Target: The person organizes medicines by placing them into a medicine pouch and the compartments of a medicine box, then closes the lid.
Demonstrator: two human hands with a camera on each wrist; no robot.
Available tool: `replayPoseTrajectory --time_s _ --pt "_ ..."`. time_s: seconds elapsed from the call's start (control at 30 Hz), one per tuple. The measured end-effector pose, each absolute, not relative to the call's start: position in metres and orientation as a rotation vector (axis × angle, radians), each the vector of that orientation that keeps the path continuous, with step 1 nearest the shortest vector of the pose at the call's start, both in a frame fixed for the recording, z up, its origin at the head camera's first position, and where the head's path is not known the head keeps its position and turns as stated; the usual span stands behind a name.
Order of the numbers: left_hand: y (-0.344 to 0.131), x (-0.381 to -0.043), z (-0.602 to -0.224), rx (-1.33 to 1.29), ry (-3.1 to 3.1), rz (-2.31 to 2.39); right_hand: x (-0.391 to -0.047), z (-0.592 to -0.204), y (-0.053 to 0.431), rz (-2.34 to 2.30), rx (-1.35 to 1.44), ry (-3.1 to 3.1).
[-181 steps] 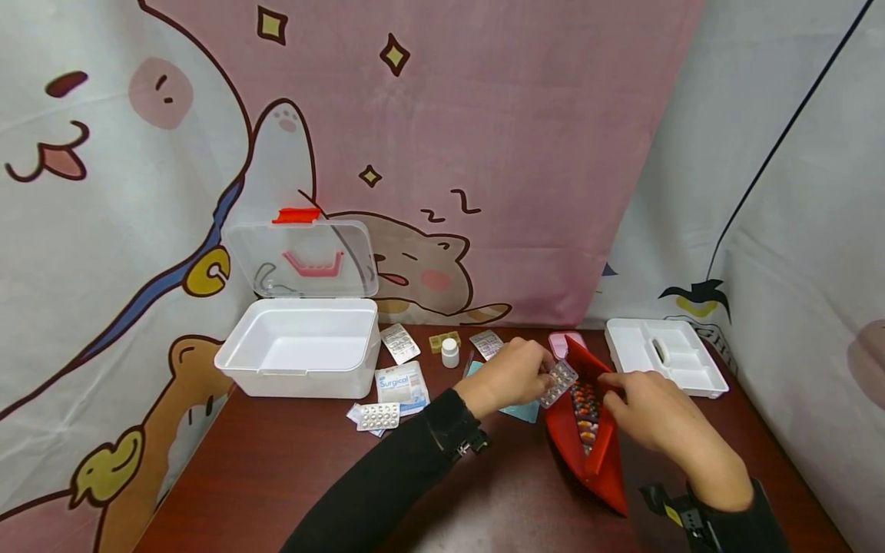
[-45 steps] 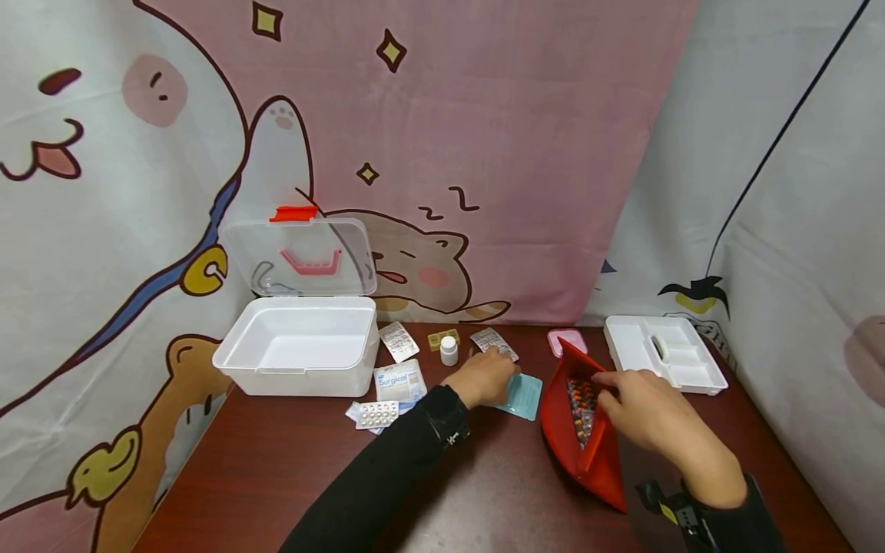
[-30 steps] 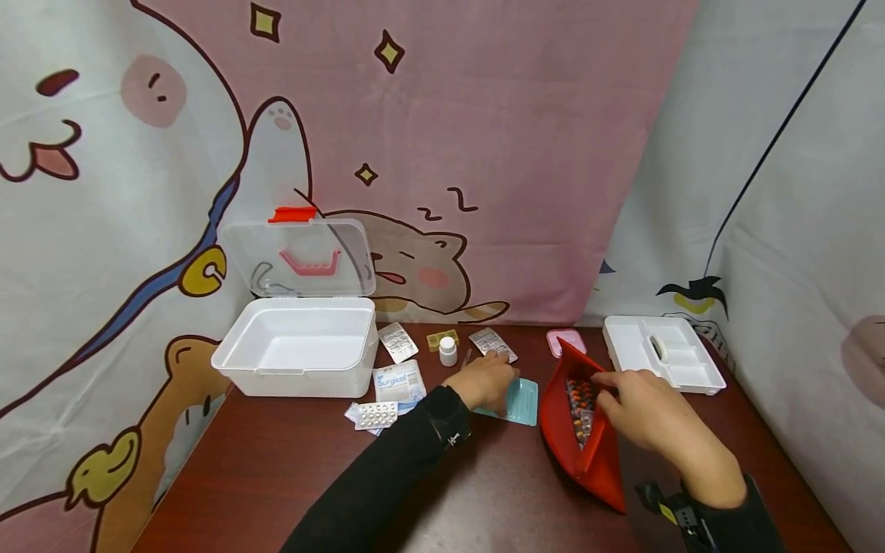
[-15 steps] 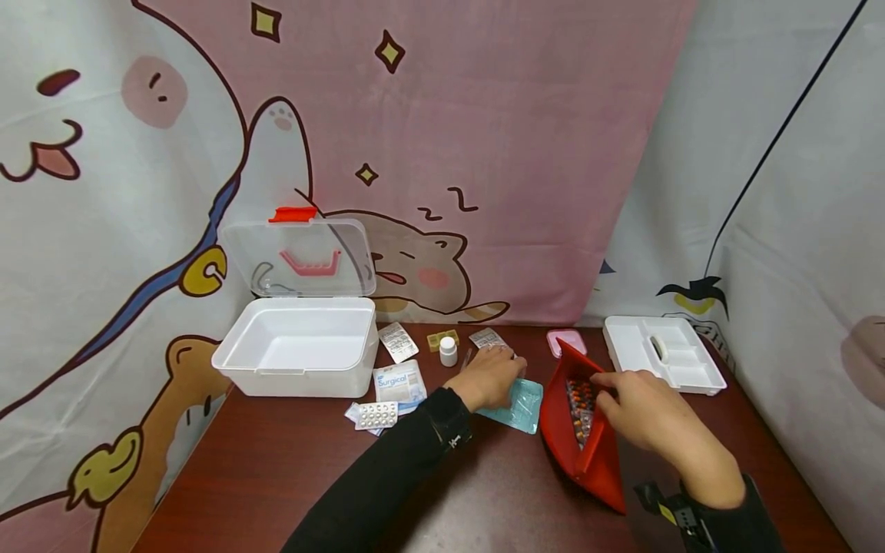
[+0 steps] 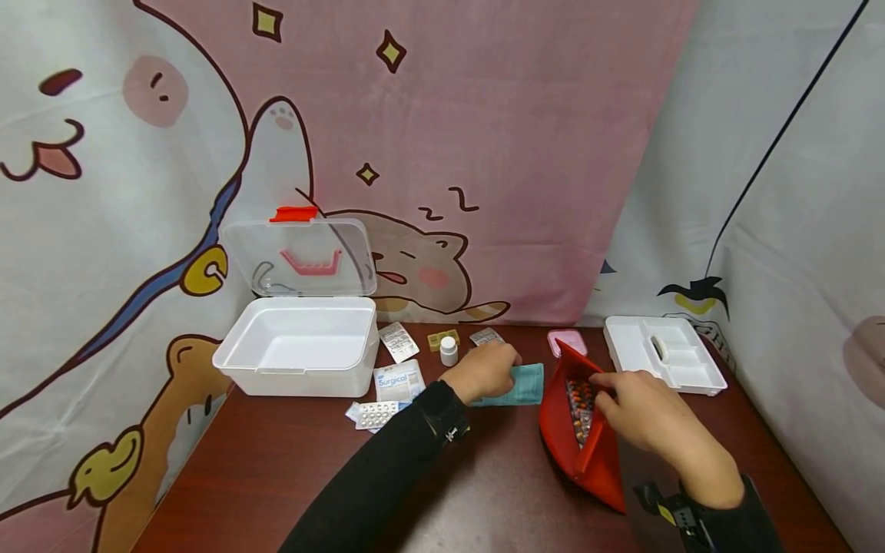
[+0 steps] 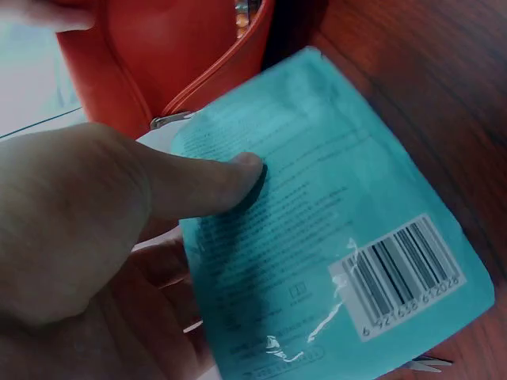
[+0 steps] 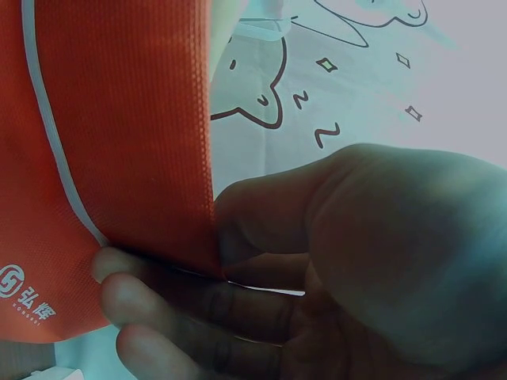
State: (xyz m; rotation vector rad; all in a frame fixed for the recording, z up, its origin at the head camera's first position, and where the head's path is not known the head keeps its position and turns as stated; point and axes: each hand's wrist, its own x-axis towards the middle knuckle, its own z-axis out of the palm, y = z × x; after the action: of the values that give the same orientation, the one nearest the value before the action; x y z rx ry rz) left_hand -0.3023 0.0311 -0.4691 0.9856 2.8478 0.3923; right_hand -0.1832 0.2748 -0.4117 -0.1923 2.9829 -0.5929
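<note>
A flat teal packet [image 5: 527,384] with a barcode is pinched in my left hand [image 5: 484,372]. The left wrist view shows the thumb lying across the printed face of the packet [image 6: 317,229], with the fingers behind it. To its right stands a red zippered pouch [image 5: 561,430], its mouth spread apart. Blister packs [image 5: 581,411] of coloured pills show inside it. My right hand [image 5: 650,411] grips the pouch's right edge. In the right wrist view the thumb is on one side of the red fabric [image 7: 135,142] and the fingers on the other.
A white box [image 5: 297,384] with its clear lid raised stands left. Between box and pouch lie a mask packet [image 5: 399,382], blister packs [image 5: 377,415] and a small white bottle [image 5: 449,352]. Behind the pouch are a pink case [image 5: 567,342] and a white divided tray [image 5: 698,369].
My left hand, earlier holding a blister pack at the pouch, has moved left and taken up the teal packet, now tilted off the table. My right hand keeps its hold on the pouch.
</note>
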Motion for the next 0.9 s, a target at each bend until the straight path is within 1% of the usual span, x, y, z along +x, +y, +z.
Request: replayPoseTrajectory --time_s 0.3,0.57,0.9 --pt "0.0268 -0.3065 -0.4623 0.991 2.904 0.501 -0.1839 -0.4122 0.2745 -0.600 -0.197 2.985" --pt "0.0261 -0.3089 -0.4595 0.935 2.978 0.672 -0.1835 -0.4119 0.2730 -0.605 -0.180 2.977" --pt "0.0287 -0.3117 -0.4597 0.923 2.916 0.844 -0.1840 -0.4119 0.2727 -0.606 -0.203 2.970"
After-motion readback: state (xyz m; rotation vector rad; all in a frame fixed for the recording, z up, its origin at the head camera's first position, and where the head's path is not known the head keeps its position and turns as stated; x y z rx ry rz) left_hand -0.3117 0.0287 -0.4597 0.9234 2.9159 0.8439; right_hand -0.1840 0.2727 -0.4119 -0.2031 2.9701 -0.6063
